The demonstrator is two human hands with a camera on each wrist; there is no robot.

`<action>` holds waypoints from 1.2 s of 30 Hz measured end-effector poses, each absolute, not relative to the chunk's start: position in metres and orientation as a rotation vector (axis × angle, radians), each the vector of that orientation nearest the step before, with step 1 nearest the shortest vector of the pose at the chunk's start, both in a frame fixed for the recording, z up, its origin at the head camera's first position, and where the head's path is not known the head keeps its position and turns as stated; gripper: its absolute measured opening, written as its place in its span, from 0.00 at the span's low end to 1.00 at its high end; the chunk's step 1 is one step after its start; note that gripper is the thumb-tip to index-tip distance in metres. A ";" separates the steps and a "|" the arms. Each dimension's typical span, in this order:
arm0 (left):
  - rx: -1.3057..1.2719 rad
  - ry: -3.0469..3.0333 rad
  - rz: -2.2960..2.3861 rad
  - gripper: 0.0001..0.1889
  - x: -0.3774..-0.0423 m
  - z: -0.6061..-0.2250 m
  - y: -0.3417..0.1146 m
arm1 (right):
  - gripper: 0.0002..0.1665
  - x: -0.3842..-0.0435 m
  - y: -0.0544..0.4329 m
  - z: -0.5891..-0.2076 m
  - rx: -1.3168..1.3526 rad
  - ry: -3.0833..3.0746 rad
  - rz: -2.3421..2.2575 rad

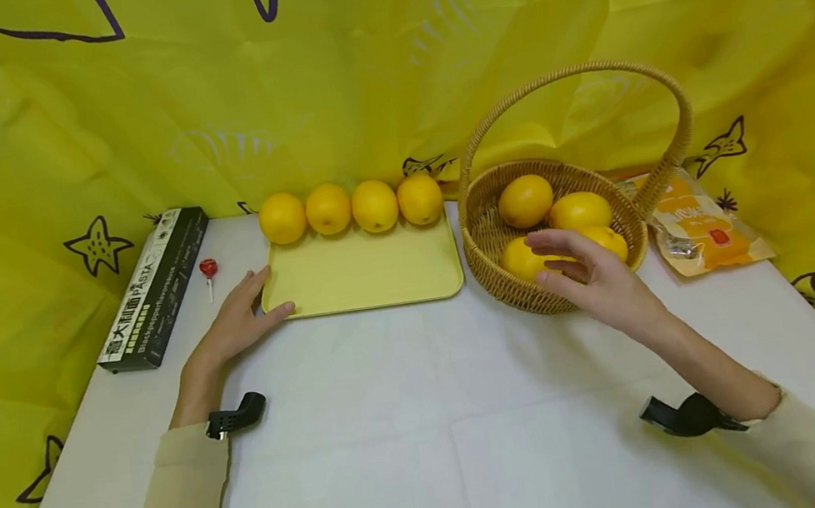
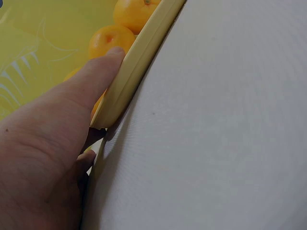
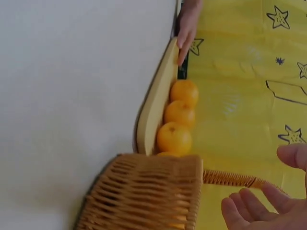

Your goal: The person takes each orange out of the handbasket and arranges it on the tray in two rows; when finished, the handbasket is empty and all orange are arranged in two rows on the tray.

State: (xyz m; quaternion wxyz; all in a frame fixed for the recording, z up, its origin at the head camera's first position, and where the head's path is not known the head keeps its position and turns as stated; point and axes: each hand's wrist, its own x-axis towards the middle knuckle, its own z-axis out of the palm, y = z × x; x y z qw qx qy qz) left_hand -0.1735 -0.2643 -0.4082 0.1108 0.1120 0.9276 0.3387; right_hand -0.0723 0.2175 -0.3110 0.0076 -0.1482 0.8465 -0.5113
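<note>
My left hand [image 1: 235, 320] rests at the near left corner of a pale yellow tray [image 1: 360, 272], thumb along the front rim, fingers loosely along the left end. In the left wrist view the thumb [image 2: 98, 76] lies over the rim. Several oranges [image 1: 375, 206] line the tray's back edge. My right hand [image 1: 602, 278] hovers over the front of a wicker basket [image 1: 488, 266], holding nothing, its thumb and fingers apart and slightly bent. Inside the basket are several more oranges [image 1: 525, 200]; the front one is partly hidden by the fingers. The right wrist view shows the hand's fingers [image 3: 254, 203] beside the basket handle.
Left of the tray lies a red lollipop [image 1: 209, 267], with a black and white pasta box [image 1: 153, 291] beyond it. An orange and white packet [image 1: 710, 228] sits right of the basket, whose tall handle [image 1: 568, 72] arches above. Yellow patterned cloth [image 1: 358, 83] hangs behind the white table [image 1: 367, 426].
</note>
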 end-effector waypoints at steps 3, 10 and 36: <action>0.327 2.728 0.994 0.49 -0.174 -0.409 -0.265 | 0.33 -0.088 0.222 -0.301 -0.388 2.584 -1.581; 0.323 2.725 0.992 0.49 -0.175 -0.409 -0.266 | 0.41 -0.145 0.235 -0.276 -0.128 2.510 -1.445; 0.316 2.721 0.995 0.49 -0.177 -0.412 -0.265 | 0.42 -0.253 0.262 -0.292 -0.178 2.551 -0.843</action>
